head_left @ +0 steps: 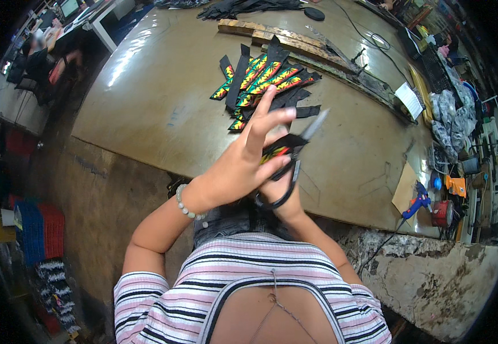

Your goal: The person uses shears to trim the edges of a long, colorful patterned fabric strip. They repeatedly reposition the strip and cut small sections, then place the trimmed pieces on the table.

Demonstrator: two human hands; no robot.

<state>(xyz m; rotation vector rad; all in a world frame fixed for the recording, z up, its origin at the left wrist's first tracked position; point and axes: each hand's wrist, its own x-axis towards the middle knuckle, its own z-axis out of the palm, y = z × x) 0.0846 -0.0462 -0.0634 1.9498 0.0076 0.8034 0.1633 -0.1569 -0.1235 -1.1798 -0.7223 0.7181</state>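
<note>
In front of my body, above the table's near edge, my right hand (283, 198) grips a pair of black-handled scissors (316, 125). Their blades point away to the upper right and are slightly blurred. My left hand (234, 163), partly covering the right one, pinches a black fabric strip (274, 153) with a green, yellow and red pattern between thumb and fingers, close to the scissors. The left index finger is raised. Beyond my hands lies a loose pile of similar patterned strips (272, 71) with black ends.
Wooden and metal bars (317, 51) lie behind the pile on the brown table (145, 109). A blue glue gun (418, 200) rests at the right, near a red tin (442, 212). Black fabric (249, 7) lies at the far edge. Another person (39, 57) sits at the upper left.
</note>
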